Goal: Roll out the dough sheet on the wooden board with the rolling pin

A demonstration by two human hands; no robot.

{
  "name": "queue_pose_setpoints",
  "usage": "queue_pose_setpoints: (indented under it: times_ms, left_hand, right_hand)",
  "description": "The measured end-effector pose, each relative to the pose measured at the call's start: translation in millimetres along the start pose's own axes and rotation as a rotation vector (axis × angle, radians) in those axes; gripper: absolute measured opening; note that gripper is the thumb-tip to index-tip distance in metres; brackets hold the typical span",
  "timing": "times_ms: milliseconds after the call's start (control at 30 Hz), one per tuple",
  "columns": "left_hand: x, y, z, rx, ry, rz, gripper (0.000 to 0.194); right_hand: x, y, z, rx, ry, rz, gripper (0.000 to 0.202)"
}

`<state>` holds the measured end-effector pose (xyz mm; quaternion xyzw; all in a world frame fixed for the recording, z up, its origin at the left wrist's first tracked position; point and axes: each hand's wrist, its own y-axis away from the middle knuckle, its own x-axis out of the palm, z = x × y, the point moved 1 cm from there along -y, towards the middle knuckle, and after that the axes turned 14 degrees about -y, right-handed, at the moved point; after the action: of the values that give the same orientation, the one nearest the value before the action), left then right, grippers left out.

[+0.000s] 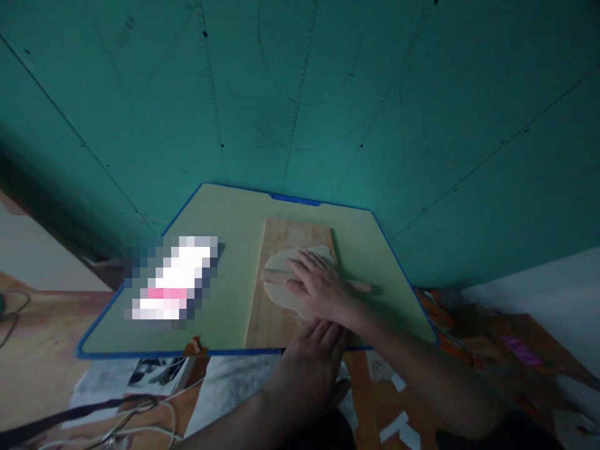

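Observation:
A pale, flattened sheet of dough [284,299] lies on a wooden board [276,325]. Across the dough rests a wooden rolling pin [272,275], its right end sticking out past the board. My right hand [316,284] is over the middle of the pin, fingers on the far side and thumb on the near side. Close to my body, my left hand [312,353] grips the board's near edge, fingers together on top beside the dough and thumb lower down. My right wrist partly covers the left fingertips.
The board sits on a light green folding table [234,212] with a blue rim. A blurred, bright screen [178,278] is at left. A small brown object [196,342] lies at the front edge. Behind rises a green wall [281,94]; cables [164,419] and papers are below.

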<state>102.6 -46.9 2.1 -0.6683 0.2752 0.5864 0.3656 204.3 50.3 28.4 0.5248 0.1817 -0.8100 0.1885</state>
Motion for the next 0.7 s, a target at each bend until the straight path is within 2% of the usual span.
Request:
queue_pose_setpoints:
  times_ms: [133, 233, 300, 400, 467, 500, 567, 633, 700]
  left_hand:
    - [9.0, -7, -2, 0.031, -0.072, -0.029, 0.066]
    - [10.8, -5, -4, 0.022, -0.051, -0.034, 0.064]
    - [4.1, -1, -3, 0.026, 0.025, -0.052, 0.06]
    - [-17.8, 13, 13, -0.012, 0.221, -0.176, 0.045]
    - [-33.4, 27, 38, -0.182, 0.304, -0.357, 0.034]
    - [-39.0, 35, 54, -0.322, 0.324, -0.481, 0.029]
    - [-42.6, 49, 85, -0.668, 0.322, -0.589, 0.026]
    - [-37.5, 59, 107, -0.839, 0.312, -0.538, 0.036]
    - [-28.0, 63, 115, -0.865, 0.298, -0.458, 0.046]
  right_hand:
    - [-2, -40, -25, 0.029, 0.069, -0.093, 0.057]
    - [-6, -70, -44, 0.106, 0.057, -0.1, 0.052]
    - [-7, -76, -46, 0.132, 0.04, -0.076, 0.053]
    - [-5, -59, -33, 0.092, 0.013, -0.021, 0.06]
    - [-2, -36, -15, 0.067, -0.015, 0.026, 0.062]
    - [0, -22, -6, 0.061, -0.028, 0.044, 0.063]
    - [3, 4, 12, 0.034, -0.042, 0.039, 0.066]
    - [7, 25, 23, -0.017, -0.042, -0.001, 0.066]
    - [11, 32, 25, -0.049, -0.022, -0.026, 0.067]
